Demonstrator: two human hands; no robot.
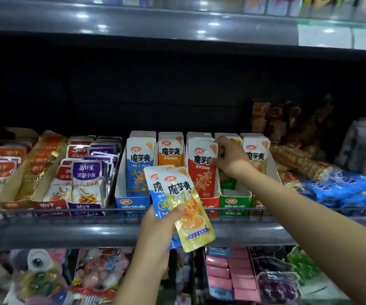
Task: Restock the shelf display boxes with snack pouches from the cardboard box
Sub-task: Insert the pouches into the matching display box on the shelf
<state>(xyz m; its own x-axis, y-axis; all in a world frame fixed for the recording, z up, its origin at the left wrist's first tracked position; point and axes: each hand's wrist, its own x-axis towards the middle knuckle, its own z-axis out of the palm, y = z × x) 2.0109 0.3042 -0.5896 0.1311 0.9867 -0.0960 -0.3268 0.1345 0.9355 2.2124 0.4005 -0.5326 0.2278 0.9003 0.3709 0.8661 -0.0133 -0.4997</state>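
My one head view: looks forward, slightly down, close on middle shelf, both my arms reaching in from below.

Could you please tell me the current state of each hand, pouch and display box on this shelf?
Left hand: grips two pouches below the shelf edge.
Gold pouch: held in front, tilted.
Blue pouch: held behind the gold one.
Right hand: pinches the red pouch's top corner.
Red pouch: upright in the red box.
Blue box: stocked, pouches upright.
Green box: front space bare.
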